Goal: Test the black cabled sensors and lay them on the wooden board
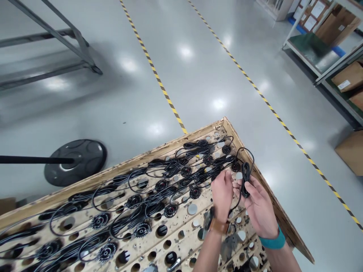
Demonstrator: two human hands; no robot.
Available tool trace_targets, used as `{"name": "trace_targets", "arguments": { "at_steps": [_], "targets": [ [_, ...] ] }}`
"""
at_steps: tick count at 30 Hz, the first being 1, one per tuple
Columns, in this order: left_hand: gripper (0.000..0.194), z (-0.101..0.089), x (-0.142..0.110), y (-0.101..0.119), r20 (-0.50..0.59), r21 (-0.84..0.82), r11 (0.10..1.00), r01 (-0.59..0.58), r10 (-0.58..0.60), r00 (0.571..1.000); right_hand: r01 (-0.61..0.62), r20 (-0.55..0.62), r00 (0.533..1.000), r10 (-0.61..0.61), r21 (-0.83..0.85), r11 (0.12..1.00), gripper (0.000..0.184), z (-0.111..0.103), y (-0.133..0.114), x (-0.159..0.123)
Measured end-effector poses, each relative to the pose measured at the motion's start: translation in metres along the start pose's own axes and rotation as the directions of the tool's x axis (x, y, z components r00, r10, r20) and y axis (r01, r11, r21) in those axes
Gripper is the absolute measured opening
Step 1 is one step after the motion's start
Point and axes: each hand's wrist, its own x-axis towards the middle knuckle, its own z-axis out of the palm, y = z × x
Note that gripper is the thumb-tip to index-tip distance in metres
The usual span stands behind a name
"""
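Note:
A bundle of coiled black cable [245, 177] is held upright in my right hand [258, 206], between thumb and fingers. Just left of it, my left hand [222, 192] is closed in a pinch, and what its fingertips hold is hidden. Both hands are over the near right part of a wooden board [181, 223] full of round holes. Black toothed round parts [194, 192] sit in rows on the board, with coiled cables [164, 192] lying between them. A loop of cable arches from the held bundle toward the board's right rim.
A raised wooden rim [252, 162] edges the board. On the grey floor stand a round black base with a pole [75, 162] and a metal frame [85, 53]. Yellow-black tape [160, 81] crosses the floor. Shelving [317, 75] with cardboard boxes [350, 77] is at the right.

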Motion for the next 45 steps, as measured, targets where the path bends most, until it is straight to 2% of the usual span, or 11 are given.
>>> {"name": "trace_targets", "arguments": {
  "at_steps": [2,4,10,13,16,19,21,24,33,39,45],
  "targets": [
    [0.054,-0.017,-0.017,-0.005,0.131,-0.268,0.963,0.031,0.005,0.991,0.036,0.015,0.999,-0.036,-0.023,0.999,0.054,0.003,0.007,0.002],
    [0.054,-0.031,-0.031,-0.008,0.221,-0.381,0.924,0.017,0.073,0.972,0.086,0.057,0.995,-0.081,-0.083,0.993,0.059,0.003,0.015,0.003],
    [0.051,-0.049,-0.036,-0.010,0.237,-0.163,0.970,-0.181,0.216,0.947,0.125,0.182,0.981,-0.064,-0.349,0.929,0.057,-0.010,0.026,-0.003],
    [0.038,-0.055,-0.026,-0.012,0.227,-0.086,0.969,-0.231,0.245,0.943,0.217,0.239,0.966,-0.103,-0.521,0.826,0.052,-0.018,0.020,0.007],
    [0.036,-0.068,-0.017,-0.016,0.218,-0.043,0.971,-0.234,0.238,0.947,0.423,0.251,0.896,-0.368,-0.737,0.527,0.051,-0.021,0.009,0.032],
    [0.034,-0.085,-0.009,-0.019,0.204,-0.040,0.975,-0.220,0.223,0.953,0.594,0.479,0.702,-0.526,-0.802,0.063,0.054,-0.018,-0.004,0.064],
    [0.034,-0.096,-0.005,-0.021,0.202,-0.051,0.979,-0.198,0.205,0.958,0.681,0.685,0.574,-0.449,-0.704,-0.204,0.064,-0.012,-0.013,0.085],
    [0.035,-0.109,0.002,-0.025,0.206,-0.084,0.986,-0.141,0.155,0.966,0.755,0.851,0.459,-0.255,-0.525,-0.394,0.068,-0.002,-0.020,0.113],
    [0.035,-0.126,0.024,-0.049,0.155,-0.091,0.993,-0.075,0.089,0.984,0.774,0.906,0.398,-0.141,-0.414,-0.479,0.045,0.004,-0.013,0.154],
    [0.035,-0.139,0.035,-0.056,0.092,0.051,0.988,-0.149,0.144,0.985,0.768,0.916,0.397,-0.052,-0.363,-0.527,0.041,0.006,-0.013,0.154],
    [0.031,-0.142,0.034,-0.073,0.052,0.246,0.935,-0.256,0.251,0.967,0.771,0.929,0.365,-0.059,-0.337,-0.540,0.041,0.002,-0.003,0.156]
  ]
}}
